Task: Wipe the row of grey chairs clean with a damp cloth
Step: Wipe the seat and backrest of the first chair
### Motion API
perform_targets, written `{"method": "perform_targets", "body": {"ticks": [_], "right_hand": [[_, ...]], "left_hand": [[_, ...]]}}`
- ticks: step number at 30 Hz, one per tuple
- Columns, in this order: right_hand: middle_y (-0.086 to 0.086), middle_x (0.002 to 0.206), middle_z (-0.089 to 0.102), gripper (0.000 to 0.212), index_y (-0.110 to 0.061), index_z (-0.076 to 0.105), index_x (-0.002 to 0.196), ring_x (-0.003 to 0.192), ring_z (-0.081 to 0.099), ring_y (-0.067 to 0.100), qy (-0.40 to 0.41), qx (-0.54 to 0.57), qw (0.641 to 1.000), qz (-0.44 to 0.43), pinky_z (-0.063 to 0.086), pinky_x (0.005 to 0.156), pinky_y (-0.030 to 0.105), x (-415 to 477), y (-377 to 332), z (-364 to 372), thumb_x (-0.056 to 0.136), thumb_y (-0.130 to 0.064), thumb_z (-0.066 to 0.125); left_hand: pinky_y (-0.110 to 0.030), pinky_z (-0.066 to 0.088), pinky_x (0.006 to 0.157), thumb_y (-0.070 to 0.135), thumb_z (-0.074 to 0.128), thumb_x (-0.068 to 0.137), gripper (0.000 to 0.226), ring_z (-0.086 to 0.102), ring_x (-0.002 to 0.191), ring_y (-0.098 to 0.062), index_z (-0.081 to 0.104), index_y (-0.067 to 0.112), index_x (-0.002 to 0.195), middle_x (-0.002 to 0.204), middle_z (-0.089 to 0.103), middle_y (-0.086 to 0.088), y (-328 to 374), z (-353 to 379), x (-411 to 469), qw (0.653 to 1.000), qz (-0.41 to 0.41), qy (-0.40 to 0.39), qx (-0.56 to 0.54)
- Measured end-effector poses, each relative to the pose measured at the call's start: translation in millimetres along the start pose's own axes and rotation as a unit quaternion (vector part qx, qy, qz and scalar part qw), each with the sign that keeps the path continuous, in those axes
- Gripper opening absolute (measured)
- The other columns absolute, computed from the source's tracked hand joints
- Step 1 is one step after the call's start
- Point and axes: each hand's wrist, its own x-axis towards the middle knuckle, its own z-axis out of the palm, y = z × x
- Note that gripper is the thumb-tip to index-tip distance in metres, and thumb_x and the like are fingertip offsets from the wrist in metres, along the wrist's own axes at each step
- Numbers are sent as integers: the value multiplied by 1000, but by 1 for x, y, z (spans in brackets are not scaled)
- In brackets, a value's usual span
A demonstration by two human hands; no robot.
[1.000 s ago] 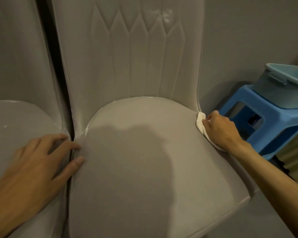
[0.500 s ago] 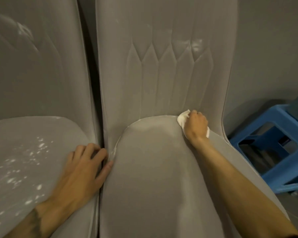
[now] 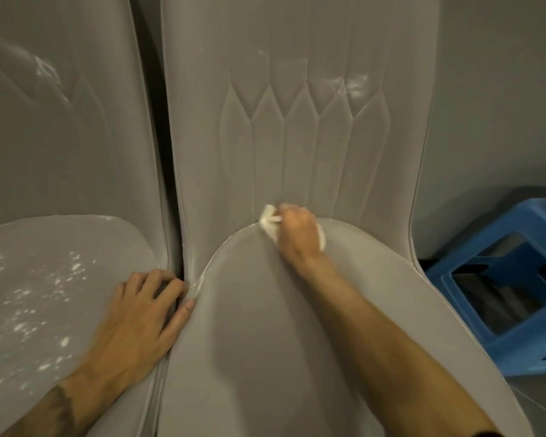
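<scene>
Right hand [image 3: 298, 236] is curled over a white cloth [image 3: 268, 223], fingers bunched round it and knuckles up. It presses the cloth into the crease at the back edge of the seat, where the seat of the centre chair [image 3: 249, 357] meets its quilted backrest. A bit of cloth pokes out beyond the fingertips on the left, and another bit shows under the heel of the hand on the right. The forearm lies diagonally across the seat from its front right corner.

Left hand [image 3: 139, 320] holds nothing. It rests palm down on the right edge of the seat of the left chair [image 3: 44, 294], fingers loosely spread and slightly bent, their tips at the dark gap between the two chairs. The thumb touches the left edge of the centre chair's seat. Pale flecks dot the left chair's seat.

A blue stool [image 3: 501, 342] stands just beside the centre chair's right edge, against the grey wall [image 3: 501, 89].
</scene>
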Motion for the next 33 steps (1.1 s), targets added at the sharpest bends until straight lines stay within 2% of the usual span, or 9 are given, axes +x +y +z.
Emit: {"method": "perform_targets", "body": {"ticks": [4, 8, 12, 18, 21, 23, 26, 29, 33], "right_hand": [[3, 91, 68, 37, -19, 60, 72, 86, 60, 32, -46, -8, 992, -113, 51, 71, 38, -14, -26, 6, 95, -46, 50], [13, 105, 65, 62, -12, 68, 98, 101, 58, 37, -14, -65, 998, -24, 42, 86, 46, 2, 26, -12, 92, -51, 20], [15, 101, 66, 38, -11, 67, 90, 97, 60, 36, -7, -51, 999, -2, 46, 81, 45, -5, -14, 6, 102, -37, 43], [5, 97, 64, 19, -15, 67, 95, 92, 60, 31, -136, 42, 961, -237, 51, 80, 40, -55, -45, 6, 93, -24, 50], [5, 88, 60, 33, -20, 56, 80, 93, 59, 33, -76, -17, 988, -136, 47, 80, 37, -37, -43, 2, 100, -43, 44], [7, 100, 64, 33, -16, 63, 92, 99, 58, 30, -51, -42, 994, -89, 42, 82, 38, -38, -56, 9, 104, -38, 42], [9, 108, 65, 28, -15, 65, 115, 101, 60, 30, -86, -9, 981, -176, 48, 87, 38, -79, -71, 24, 102, -28, 43], [6, 94, 65, 22, -17, 69, 102, 86, 61, 30, -95, 19, 965, -244, 51, 76, 39, -104, -63, 18, 98, -30, 52], [3, 97, 64, 20, -19, 67, 93, 94, 58, 28, -95, 2, 982, -161, 46, 77, 35, -77, -77, 10, 91, -37, 60]], "left_hand": [[-41, 45, 87, 56, 34, 100, 47, 49, 105, -23, 69, 25, 106, 118, 61, 3, -2, -1, -3, 1000, 5, -12, -2], [-40, 43, 88, 55, 35, 101, 45, 47, 106, -22, 69, 27, 109, 119, 60, 5, 0, -3, -2, 1000, -1, -6, 1], [-39, 41, 88, 51, 35, 103, 40, 45, 105, -20, 67, 28, 111, 120, 57, 6, 0, -4, -1, 1000, 1, -9, -2], [-43, 44, 85, 42, 32, 105, 39, 49, 103, -22, 66, 26, 114, 121, 58, 3, 1, -6, -2, 1000, 11, -13, 9], [-43, 46, 84, 40, 33, 106, 36, 49, 102, -22, 66, 25, 114, 120, 58, 3, 3, -8, -2, 1000, 7, -10, 9], [-43, 46, 83, 38, 35, 105, 34, 49, 100, -23, 65, 24, 112, 118, 58, 2, 3, -7, -2, 1000, 10, -4, 11], [-41, 45, 84, 31, 42, 103, 25, 50, 99, -23, 64, 21, 109, 119, 58, -1, 2, -6, -1, 1000, 5, 10, 15], [-40, 44, 89, 24, 48, 99, 19, 53, 103, -25, 62, 16, 109, 122, 57, -5, 1, -6, -1, 999, -27, 34, 6], [-40, 42, 100, 28, 43, 101, 30, 53, 113, -24, 59, 14, 123, 129, 57, -6, -1, -3, -1, 997, -60, 40, 1]]}}
